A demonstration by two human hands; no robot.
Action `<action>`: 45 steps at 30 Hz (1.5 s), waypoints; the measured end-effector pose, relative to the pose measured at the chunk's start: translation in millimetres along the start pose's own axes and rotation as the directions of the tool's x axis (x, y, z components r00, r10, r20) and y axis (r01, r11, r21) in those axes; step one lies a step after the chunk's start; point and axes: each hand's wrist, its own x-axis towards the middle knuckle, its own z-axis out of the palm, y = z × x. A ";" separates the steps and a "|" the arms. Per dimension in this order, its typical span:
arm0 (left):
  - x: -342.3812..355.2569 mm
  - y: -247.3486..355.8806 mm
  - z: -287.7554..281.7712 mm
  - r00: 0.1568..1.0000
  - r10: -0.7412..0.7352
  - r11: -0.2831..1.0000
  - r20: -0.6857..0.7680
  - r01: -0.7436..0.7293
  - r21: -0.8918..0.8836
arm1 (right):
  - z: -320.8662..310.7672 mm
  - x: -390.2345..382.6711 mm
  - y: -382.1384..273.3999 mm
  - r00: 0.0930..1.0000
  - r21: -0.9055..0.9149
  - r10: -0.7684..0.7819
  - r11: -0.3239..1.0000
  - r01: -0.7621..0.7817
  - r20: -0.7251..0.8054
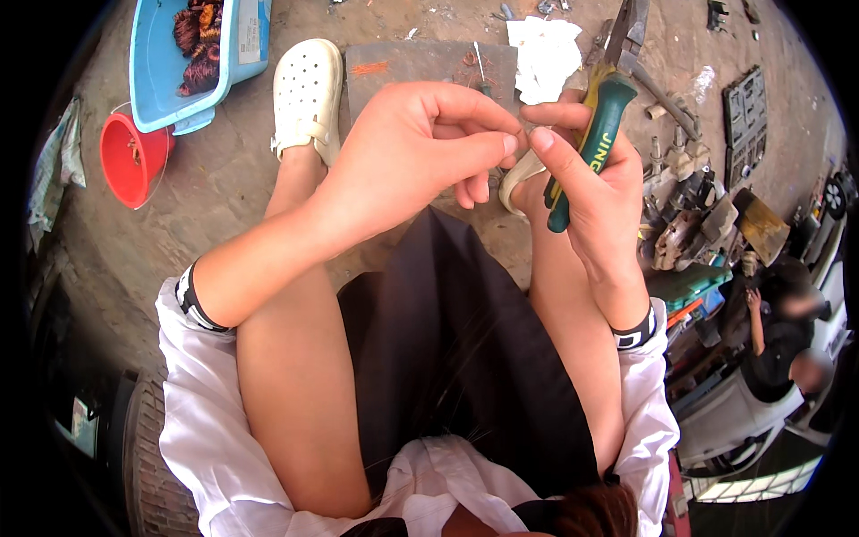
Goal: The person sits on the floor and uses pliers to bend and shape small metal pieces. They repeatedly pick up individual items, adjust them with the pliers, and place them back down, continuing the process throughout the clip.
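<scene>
Right hand point(595, 179) clenched round green-handled pliers point(591, 134) — left hand point(420, 148) fingertips pinched together, contents indiscernible.

green-yellow pliers point(586, 134), red bucket point(132, 159), white clog point(309, 94)

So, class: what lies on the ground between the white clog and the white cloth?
In the head view, a flat grey slab lies between the white clog and the white cloth, with a thin metal rod on it.

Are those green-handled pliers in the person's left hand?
No, the right hand grips the green-handled pliers; the left hand only pinches something small.
</scene>
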 end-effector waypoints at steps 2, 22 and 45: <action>-0.6 0.4 0.9 1.000 -0.017 1.000 0.012 0.017 0.010 | -0.9 0.8 1.5 0.999 -0.020 -0.030 0.999 0.030 0.013; -0.3 8.3 -21.5 0.962 0.218 0.975 -0.167 -0.221 0.001 | -24.0 -7.7 16.0 0.884 -0.535 -0.190 0.734 0.417 0.428; -8.7 11.3 -32.7 0.784 0.569 0.742 -0.249 -0.359 0.566 | -13.1 -7.4 16.0 0.835 -0.579 -0.279 0.616 0.535 0.475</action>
